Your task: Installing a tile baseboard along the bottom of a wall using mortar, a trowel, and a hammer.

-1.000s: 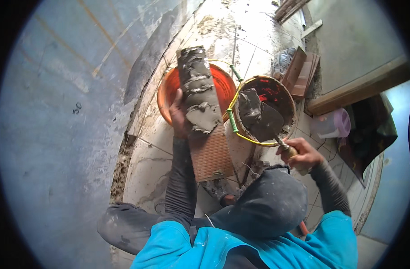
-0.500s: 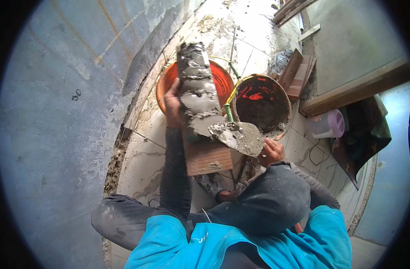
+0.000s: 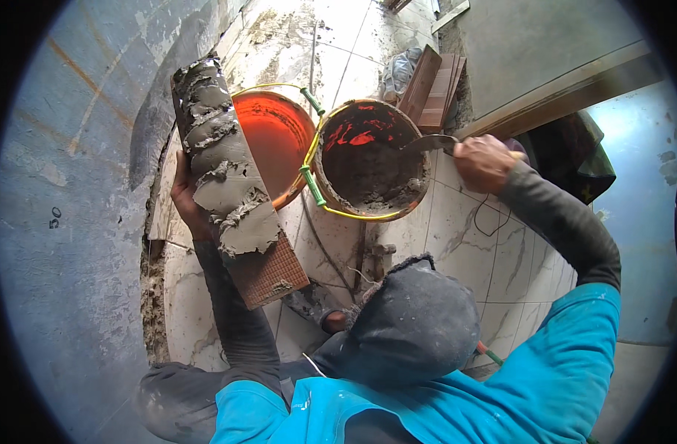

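My left hand (image 3: 186, 194) grips the left edge of a long reddish-brown tile (image 3: 268, 275), holding it tilted in the air. Thick wet grey mortar (image 3: 224, 163) coats most of its upper face in ridges, leaving the end nearest me bare. My right hand (image 3: 486, 164) is closed on the handle of a trowel (image 3: 433, 143). The trowel's blade reaches over the rim of a bucket (image 3: 425, 185) and dips into the grey mortar (image 3: 371, 177) inside, so its tip is hidden.
An orange-red bucket (image 3: 298, 118) with reddish liquid stands beside the mortar bucket, partly behind the tile. Brown tiles (image 3: 440, 89) are stacked farther back, near a wooden beam (image 3: 560, 95). A blue-grey wall (image 3: 79, 244) runs along my left. Marble-patterned floor tiles (image 3: 457, 255) lie underneath.
My right hand has moved the trowel from the tile's near end, rightward and away, into the mortar bucket. The coated tile has shifted left in view and tilted. The view itself has shifted.
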Tool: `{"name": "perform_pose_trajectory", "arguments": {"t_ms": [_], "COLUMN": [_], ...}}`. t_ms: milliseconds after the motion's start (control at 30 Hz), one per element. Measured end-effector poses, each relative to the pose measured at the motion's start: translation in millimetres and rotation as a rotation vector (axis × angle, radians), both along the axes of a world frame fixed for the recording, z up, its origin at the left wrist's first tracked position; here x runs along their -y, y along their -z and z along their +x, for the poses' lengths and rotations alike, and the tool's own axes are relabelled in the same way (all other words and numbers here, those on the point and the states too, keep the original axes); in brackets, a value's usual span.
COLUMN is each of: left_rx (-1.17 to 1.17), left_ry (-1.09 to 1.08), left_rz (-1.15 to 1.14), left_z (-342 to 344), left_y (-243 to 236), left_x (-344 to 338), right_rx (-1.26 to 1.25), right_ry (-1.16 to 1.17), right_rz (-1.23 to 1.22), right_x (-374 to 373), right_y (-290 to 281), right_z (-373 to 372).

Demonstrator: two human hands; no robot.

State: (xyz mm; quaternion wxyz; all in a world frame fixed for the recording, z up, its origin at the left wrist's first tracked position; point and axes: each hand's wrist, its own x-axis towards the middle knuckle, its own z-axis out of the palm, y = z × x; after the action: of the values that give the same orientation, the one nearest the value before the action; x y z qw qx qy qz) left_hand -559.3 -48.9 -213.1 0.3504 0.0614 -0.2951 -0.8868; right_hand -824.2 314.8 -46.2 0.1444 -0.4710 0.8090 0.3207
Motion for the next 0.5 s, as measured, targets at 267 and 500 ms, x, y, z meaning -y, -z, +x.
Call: {"name": "perform_pose_trajectory", "arguments": {"t_ms": [267,500], "left_rx": [0.05,0.161], "left_ry": [-0.042,-0.207], "left_rz": [0.242,-0.072], "left_z": [-3.0,12.0], "left_y": [-5.4,41.9], "left_x": [-8.8,11.0], "right_rx": [0.122,0.21], "right_ry": [-0.205,-0.306], "right_rz": [0.262,0.233], "right_x": [50.7,57.0], "right_y": [74.9,93.0], "right_z": [36.5,58.5]}}
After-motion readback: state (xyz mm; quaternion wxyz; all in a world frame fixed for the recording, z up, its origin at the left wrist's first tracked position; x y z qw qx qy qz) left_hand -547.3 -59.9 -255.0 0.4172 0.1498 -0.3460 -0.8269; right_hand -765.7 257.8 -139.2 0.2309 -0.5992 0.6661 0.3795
